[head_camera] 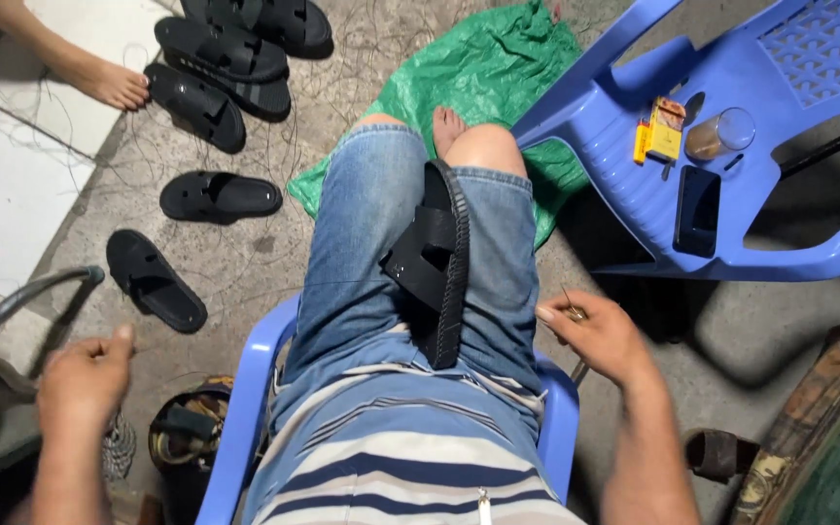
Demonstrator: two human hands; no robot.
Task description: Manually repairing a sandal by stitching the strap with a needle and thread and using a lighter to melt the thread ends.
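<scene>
Seated, the person is clamping a black sandal [437, 262] between the knees while the right hand [600, 335] is pinching a small needle-like tool shut and the left hand [85, 379] is closing on thread, apparently mid-stitch, pulling taut.

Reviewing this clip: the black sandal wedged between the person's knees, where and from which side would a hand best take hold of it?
Probably by the wide strap of the black sandal, coming from the left. The sandal stands on edge between the thighs, stitched sole rim facing right, strap side open to the left, heel end tucked against the belly. The left hand is out to that side; the right hand pinches something small.
</scene>
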